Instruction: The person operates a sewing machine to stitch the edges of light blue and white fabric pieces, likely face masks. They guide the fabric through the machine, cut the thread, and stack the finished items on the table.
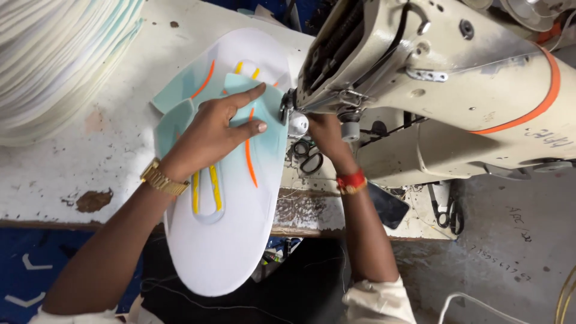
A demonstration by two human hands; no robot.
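Observation:
A large white and pale-teal shaped fabric panel (pixel 228 228) with orange and yellow stripes lies on the worn white table (pixel 78 162) and hangs over its front edge. My left hand (pixel 219 129), with a gold watch at the wrist, presses flat on the panel, fingers spread and pointing toward the needle. My right hand (pixel 327 135) reaches under the head of the cream sewing machine (pixel 432 78), mostly hidden by it, next to the panel's right edge; a red band sits on that wrist. What its fingers touch is hidden.
A tall stack of white and teal panels (pixel 54 54) fills the top left. Black scissors (pixel 309 157) lie by the needle, another pair (pixel 447 211) at the table's right end, beside a dark phone (pixel 387 205). Grey floor lies to the right.

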